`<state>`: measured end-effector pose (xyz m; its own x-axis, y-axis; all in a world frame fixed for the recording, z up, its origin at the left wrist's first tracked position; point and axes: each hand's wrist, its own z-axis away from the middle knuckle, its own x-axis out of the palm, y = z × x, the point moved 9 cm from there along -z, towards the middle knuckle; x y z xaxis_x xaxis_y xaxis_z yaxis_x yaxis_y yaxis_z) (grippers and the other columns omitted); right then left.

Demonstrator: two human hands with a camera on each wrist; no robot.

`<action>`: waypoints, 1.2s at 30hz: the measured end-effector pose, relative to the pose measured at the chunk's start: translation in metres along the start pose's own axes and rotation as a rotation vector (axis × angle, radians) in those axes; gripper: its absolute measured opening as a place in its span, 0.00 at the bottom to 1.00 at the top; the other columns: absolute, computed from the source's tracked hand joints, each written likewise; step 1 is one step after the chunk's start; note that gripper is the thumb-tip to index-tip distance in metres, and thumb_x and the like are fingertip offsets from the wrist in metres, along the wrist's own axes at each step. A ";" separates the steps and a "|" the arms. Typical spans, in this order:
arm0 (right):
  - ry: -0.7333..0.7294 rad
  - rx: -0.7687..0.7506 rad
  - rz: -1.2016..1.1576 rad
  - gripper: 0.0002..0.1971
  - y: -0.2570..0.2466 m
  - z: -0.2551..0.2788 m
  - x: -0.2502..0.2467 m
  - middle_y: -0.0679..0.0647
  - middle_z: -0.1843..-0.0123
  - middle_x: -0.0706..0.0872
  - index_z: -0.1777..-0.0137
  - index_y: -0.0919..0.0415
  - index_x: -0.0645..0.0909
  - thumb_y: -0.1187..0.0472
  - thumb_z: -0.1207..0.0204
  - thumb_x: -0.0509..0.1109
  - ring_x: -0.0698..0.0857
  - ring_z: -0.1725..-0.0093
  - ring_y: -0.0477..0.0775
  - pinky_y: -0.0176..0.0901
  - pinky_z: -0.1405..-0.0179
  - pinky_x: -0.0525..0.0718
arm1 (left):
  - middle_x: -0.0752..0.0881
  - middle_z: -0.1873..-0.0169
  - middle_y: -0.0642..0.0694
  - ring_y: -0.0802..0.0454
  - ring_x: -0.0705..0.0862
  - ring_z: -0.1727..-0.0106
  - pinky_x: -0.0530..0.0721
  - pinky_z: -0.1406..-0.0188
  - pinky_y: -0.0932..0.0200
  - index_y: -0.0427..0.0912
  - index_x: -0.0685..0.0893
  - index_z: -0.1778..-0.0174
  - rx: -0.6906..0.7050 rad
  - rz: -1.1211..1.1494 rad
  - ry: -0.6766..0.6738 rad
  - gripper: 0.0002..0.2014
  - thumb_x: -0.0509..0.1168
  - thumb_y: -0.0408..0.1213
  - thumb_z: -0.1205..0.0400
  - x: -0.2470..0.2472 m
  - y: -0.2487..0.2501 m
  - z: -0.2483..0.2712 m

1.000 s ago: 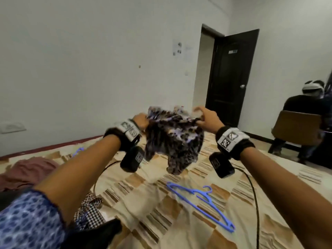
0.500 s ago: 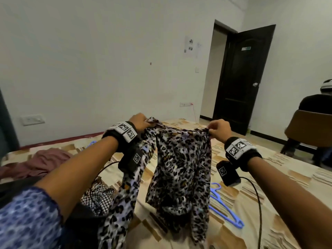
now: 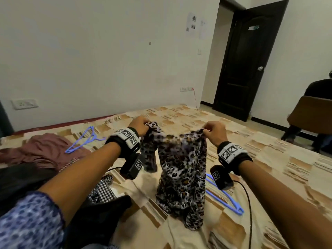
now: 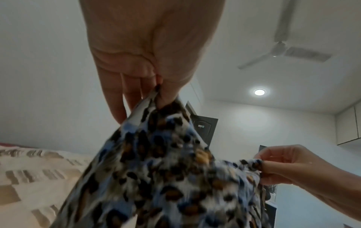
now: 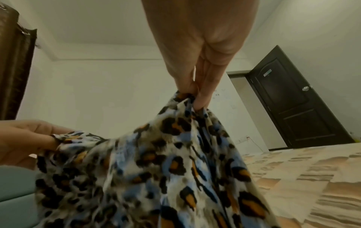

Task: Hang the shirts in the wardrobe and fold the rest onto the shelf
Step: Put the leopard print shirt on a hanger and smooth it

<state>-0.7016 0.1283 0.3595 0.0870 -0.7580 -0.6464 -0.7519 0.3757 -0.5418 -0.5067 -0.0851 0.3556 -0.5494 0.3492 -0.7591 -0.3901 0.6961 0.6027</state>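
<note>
Leopard-print fabric in white, blue, black and tan — a thin patterned shirt (image 3: 181,169) — is held up by its top edge above the beige and brown patchwork bedspread (image 3: 269,159), its lower end bunched on the cover. Both forearms are stretched forward and slightly raised, wrists level. The left hand (image 3: 139,125) is closed around one upper corner, the cloth pinched between thumb and fingers (image 4: 125,92) as seen from the left wrist view. The right hand (image 3: 214,131) is clenched on the opposite corner, with the fabric nipped at the fingertips (image 5: 199,100). The top edge sags a little between the two grips. A blue plastic hanger (image 3: 226,198) is lain on the bedspread just beside the shirt — partly under the right wrist — and a second blue hanger (image 3: 84,141) beside a crumpled maroon garment (image 3: 41,151).
</note>
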 end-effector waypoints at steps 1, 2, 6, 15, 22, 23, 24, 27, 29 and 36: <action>-0.054 0.013 0.005 0.04 0.006 0.001 0.014 0.65 0.60 0.89 0.59 0.71 0.87 0.73 0.31 0.71 0.83 0.62 0.56 0.41 0.61 0.78 | 0.86 0.45 0.34 0.39 0.82 0.40 0.78 0.46 0.53 0.32 0.86 0.46 0.007 0.004 0.004 0.14 0.60 0.21 0.23 0.010 -0.005 -0.003; -0.114 0.028 0.014 0.04 0.012 0.002 0.030 0.65 0.60 0.89 0.59 0.71 0.87 0.72 0.31 0.71 0.82 0.62 0.56 0.39 0.62 0.75 | 0.86 0.43 0.36 0.41 0.82 0.38 0.79 0.40 0.52 0.33 0.86 0.44 -0.003 0.015 0.001 0.17 0.59 0.19 0.25 0.022 -0.012 -0.006; -0.111 0.178 0.006 0.05 0.051 0.002 0.069 0.67 0.57 0.88 0.57 0.72 0.86 0.71 0.29 0.70 0.85 0.55 0.63 0.39 0.61 0.75 | 0.80 0.35 0.41 0.41 0.80 0.35 0.80 0.39 0.46 0.41 0.77 0.33 -0.042 -0.127 -0.118 0.24 0.66 0.23 0.25 0.087 -0.045 -0.013; -0.690 0.321 -0.076 0.19 0.136 0.074 0.175 0.66 0.43 0.84 0.32 0.69 0.75 0.67 0.22 0.67 0.85 0.47 0.65 0.55 0.47 0.83 | 0.87 0.62 0.43 0.45 0.86 0.58 0.84 0.49 0.51 0.32 0.86 0.50 0.107 0.142 -0.832 0.10 0.69 0.21 0.26 0.300 -0.043 0.074; -0.889 0.443 -0.137 0.04 0.200 0.130 0.186 0.62 0.59 0.86 0.49 0.67 0.80 0.70 0.20 0.65 0.85 0.73 0.44 0.36 0.72 0.83 | 0.72 0.33 0.38 0.36 0.69 0.29 0.74 0.37 0.39 0.42 0.75 0.31 0.242 -0.549 -0.831 0.19 0.64 0.40 0.18 0.392 -0.037 0.107; -0.887 0.452 -0.146 0.04 0.204 0.133 0.183 0.64 0.57 0.86 0.48 0.67 0.80 0.70 0.20 0.65 0.86 0.70 0.48 0.35 0.72 0.83 | 0.72 0.34 0.37 0.35 0.68 0.29 0.74 0.37 0.39 0.42 0.76 0.32 0.199 -0.541 -0.759 0.16 0.60 0.39 0.15 0.390 -0.036 0.099; -0.886 0.459 -0.157 0.04 0.205 0.135 0.179 0.64 0.57 0.86 0.49 0.67 0.81 0.70 0.21 0.66 0.86 0.67 0.52 0.34 0.72 0.83 | 0.74 0.37 0.37 0.36 0.70 0.32 0.75 0.36 0.40 0.40 0.76 0.34 0.160 -0.480 -0.692 0.14 0.57 0.38 0.15 0.386 -0.034 0.087; -0.917 0.428 -0.145 0.04 0.194 0.139 0.169 0.57 0.63 0.86 0.52 0.60 0.81 0.69 0.23 0.68 0.86 0.67 0.51 0.34 0.69 0.84 | 0.75 0.65 0.44 0.43 0.76 0.59 0.77 0.54 0.49 0.41 0.72 0.57 0.014 -0.039 -0.562 0.05 0.55 0.35 0.15 0.350 -0.019 0.050; -0.960 0.363 -0.155 0.10 0.169 0.137 0.166 0.53 0.60 0.84 0.45 0.60 0.79 0.67 0.25 0.72 0.84 0.66 0.47 0.40 0.63 0.85 | 0.74 0.67 0.46 0.45 0.74 0.62 0.67 0.63 0.56 0.40 0.71 0.58 -0.016 0.098 -0.467 0.06 0.57 0.34 0.15 0.310 -0.001 0.021; -0.409 0.042 -0.177 0.19 0.039 0.060 0.113 0.59 0.43 0.85 0.38 0.62 0.80 0.58 0.27 0.73 0.83 0.45 0.60 0.46 0.50 0.78 | 0.78 0.38 0.39 0.42 0.77 0.37 0.73 0.46 0.57 0.35 0.74 0.35 0.081 0.171 -0.379 0.16 0.61 0.32 0.18 0.169 0.079 -0.021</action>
<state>-0.6821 0.0894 0.2337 0.4695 -0.5425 -0.6966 -0.6756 0.2872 -0.6790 -0.6464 0.0160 0.2800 -0.2844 0.6593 -0.6960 -0.2492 0.6502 0.7178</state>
